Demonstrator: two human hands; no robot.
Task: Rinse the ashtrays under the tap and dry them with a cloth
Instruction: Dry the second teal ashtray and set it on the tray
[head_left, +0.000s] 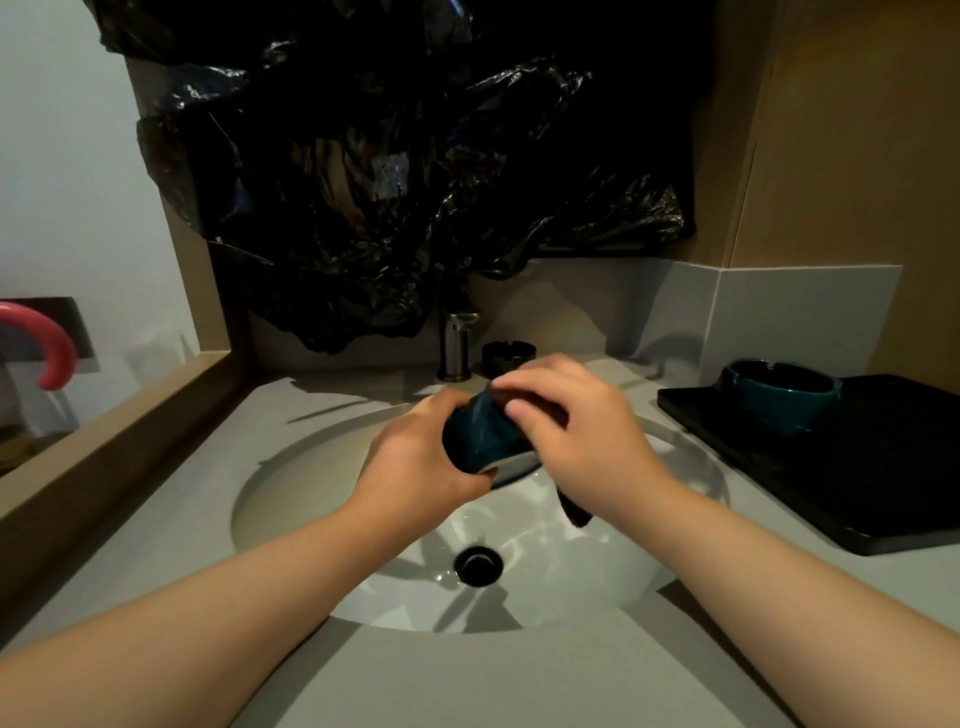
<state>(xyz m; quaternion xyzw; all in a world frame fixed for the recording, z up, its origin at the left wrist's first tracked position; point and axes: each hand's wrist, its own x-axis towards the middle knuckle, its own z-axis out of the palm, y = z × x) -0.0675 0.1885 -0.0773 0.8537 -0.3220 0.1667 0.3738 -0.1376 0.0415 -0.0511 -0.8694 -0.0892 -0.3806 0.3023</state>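
Observation:
Over the white sink my left hand grips a dark teal ashtray, tilted on its side. My right hand presses a dark cloth against the ashtray's upper side, fingers curled round the cloth; a corner of it hangs below my right wrist. A second teal ashtray stands on the black tray at the right. A black ashtray sits beside the tap at the back. No water runs from the tap.
Black plastic sheeting hangs on the wall above the tap. The sink's drain lies below my hands, with wet patches around it. A wooden ledge borders the counter's left side, and a pink curved handle shows at far left.

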